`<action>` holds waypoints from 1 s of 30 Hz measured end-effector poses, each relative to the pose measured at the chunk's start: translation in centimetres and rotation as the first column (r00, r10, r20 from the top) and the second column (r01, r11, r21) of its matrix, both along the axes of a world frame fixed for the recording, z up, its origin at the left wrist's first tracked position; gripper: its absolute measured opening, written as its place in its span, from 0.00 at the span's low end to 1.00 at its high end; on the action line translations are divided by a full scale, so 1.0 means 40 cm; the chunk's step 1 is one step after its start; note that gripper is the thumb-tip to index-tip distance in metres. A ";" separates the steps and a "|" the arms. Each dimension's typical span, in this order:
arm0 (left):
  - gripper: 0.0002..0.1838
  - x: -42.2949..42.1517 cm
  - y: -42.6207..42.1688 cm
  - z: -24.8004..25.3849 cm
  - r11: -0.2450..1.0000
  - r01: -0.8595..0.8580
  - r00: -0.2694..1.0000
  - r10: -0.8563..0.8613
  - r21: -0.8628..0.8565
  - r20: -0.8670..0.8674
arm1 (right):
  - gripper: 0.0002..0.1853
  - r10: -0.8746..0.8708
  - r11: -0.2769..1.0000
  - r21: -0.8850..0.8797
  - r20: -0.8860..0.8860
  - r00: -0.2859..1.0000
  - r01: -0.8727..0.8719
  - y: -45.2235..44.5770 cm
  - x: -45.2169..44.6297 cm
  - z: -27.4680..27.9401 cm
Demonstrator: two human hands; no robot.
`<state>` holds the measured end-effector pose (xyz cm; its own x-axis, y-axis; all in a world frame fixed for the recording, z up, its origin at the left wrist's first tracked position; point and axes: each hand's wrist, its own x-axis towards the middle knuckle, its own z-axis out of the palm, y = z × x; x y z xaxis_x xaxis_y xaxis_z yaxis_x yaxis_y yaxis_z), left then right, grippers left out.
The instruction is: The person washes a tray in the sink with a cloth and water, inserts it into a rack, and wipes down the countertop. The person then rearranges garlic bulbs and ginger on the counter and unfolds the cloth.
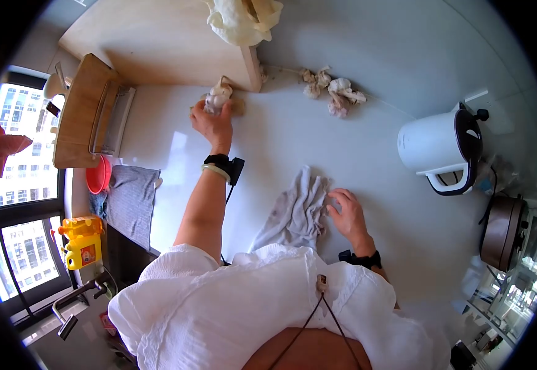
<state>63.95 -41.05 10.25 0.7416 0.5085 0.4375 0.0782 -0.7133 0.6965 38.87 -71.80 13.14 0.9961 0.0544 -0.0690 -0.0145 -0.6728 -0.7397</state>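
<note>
My left hand [213, 126] reaches out to the foot of the wooden board, its fingers closed around a whitish-purple garlic bulb [219, 94]. Something tan lies right beside that bulb, partly hidden. My right hand [349, 217] is low over the counter, fingers apart and slightly curled, holding nothing. Its fingertips are at the right edge of a crumpled grey cloth [296, 209]; whether they touch it I cannot tell. More garlic bulbs [340, 95] lie in a small heap against the wall.
A white electric kettle [431, 145] and a brown appliance [501, 233] stand at right. On the left are a wooden cutting board [83, 117] in a rack, a red basin [99, 176], a grey towel [131, 200] over the counter edge, a yellow jug [83, 246] and a faucet [74, 302].
</note>
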 end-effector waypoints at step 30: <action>0.15 0.073 -0.041 0.103 0.744 0.591 0.747 -0.651 0.312 0.136 | 0.13 -0.039 0.998 0.055 -0.021 0.999 0.040 0.001 0.013 0.007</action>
